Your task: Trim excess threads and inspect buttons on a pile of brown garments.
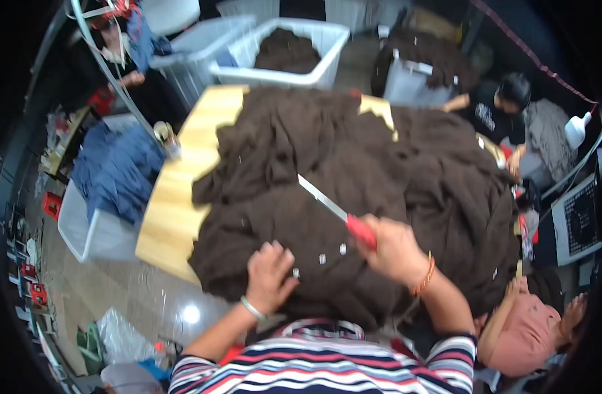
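Across the table [176, 203], brown cloth [360, 177] lies beneath my right hand [394, 249], closed round a knife [335, 208], and my left hand [269, 276], loosely spread. One far bin [275, 77] holds dark fabric [288, 52], the left bin [114, 236] blue fabric [117, 164].

Brown cloth [373, 184]: dark, matte, heaped in broad overlapping layers across the table [173, 210]. Surface rumpled; folds run deep on the right side and at the far end. Left edge irregular. Three small white labels [322, 259] show on the near part, in a slanting row. Knife [335, 208]: red handle, long narrow blade of pale metal. Held aslant over the middle of the cloth, tip directed away and to the left, handle nearer and to the right. Blade-to-cloth contact cannot be determined.
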`<state>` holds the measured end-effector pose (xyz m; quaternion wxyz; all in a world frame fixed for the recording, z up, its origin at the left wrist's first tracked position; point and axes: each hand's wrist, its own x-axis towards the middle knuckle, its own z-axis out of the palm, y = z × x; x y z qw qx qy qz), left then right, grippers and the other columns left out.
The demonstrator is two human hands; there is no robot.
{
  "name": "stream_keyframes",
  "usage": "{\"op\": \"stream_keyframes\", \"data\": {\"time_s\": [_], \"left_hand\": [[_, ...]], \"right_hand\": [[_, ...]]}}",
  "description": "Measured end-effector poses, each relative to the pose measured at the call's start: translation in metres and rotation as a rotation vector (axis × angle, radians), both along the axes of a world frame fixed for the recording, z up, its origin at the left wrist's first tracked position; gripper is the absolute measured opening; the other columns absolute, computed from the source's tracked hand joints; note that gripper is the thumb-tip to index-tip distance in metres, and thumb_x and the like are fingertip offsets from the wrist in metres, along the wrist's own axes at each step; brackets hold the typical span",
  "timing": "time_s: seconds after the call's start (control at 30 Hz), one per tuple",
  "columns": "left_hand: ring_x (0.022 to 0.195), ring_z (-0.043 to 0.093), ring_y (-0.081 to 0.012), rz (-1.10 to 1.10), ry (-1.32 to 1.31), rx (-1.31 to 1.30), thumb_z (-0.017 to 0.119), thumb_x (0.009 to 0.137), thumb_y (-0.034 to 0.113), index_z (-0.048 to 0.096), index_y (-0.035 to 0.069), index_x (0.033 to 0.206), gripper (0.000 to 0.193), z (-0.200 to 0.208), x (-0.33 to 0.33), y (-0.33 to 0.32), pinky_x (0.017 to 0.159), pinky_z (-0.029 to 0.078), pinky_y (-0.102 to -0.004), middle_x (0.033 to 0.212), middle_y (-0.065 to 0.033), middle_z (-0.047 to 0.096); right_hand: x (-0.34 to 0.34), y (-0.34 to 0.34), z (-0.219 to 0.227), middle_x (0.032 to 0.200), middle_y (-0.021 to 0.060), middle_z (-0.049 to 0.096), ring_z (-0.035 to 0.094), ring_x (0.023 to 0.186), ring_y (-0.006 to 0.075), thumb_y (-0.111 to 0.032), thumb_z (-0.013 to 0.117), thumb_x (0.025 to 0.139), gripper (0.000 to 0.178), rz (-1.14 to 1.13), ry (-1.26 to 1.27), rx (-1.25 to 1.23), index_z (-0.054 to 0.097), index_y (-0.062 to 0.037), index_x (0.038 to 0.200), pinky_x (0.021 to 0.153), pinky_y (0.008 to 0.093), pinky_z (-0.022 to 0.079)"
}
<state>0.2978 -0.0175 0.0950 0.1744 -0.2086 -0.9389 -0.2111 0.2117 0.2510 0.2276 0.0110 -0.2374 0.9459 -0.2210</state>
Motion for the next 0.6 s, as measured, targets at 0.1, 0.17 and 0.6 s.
{"op": "stream_keyframes", "data": {"time_s": [0.1, 0.17, 0.6], "left_hand": [[0.103, 0.053, -0.0325, 0.22, -0.108, 0.217, 0.081, 0.069, 0.013, 0.042, 0.005, 0.141, 0.082, 0.0, 0.01, -0.022, 0.084, 0.045, -0.0395, 0.122, -0.0152, 0.05], [0.098, 0.054, -0.029, 0.262, -0.224, 0.292, 0.081, 0.068, 0.009, 0.04, 0.004, 0.142, 0.085, -0.009, 0.015, -0.027, 0.079, 0.048, -0.0359, 0.119, -0.0141, 0.05], [0.09, 0.066, -0.0152, 0.09, -1.022, 1.49, 0.061, 0.09, 0.007, 0.04, 0.005, 0.141, 0.055, -0.03, 0.005, -0.03, 0.077, 0.052, -0.0244, 0.118, -0.0088, 0.061]], "right_hand": [[0.002, -0.004, 0.011, 0.078, 0.017, 0.063, 0.062, 0.075, 0.0373, -0.021, 0.066, 0.084, 0.021, 0.023, -0.121, 0.02, 0.061, -0.0085, 0.1, 0.068, 0.0446, 0.049], [0.0, 0.0, 0.004, 0.071, 0.0184, 0.062, 0.063, 0.072, 0.0376, -0.024, 0.065, 0.087, 0.02, 0.097, -0.223, 0.035, 0.059, -0.0062, 0.094, 0.068, 0.047, 0.049], [0.056, 0.012, 0.001, 0.065, 0.0185, 0.063, 0.066, 0.065, 0.0349, -0.025, 0.065, 0.084, 0.023, 0.342, -0.457, 0.267, 0.061, -0.0037, 0.093, 0.059, 0.0446, 0.051]]}}
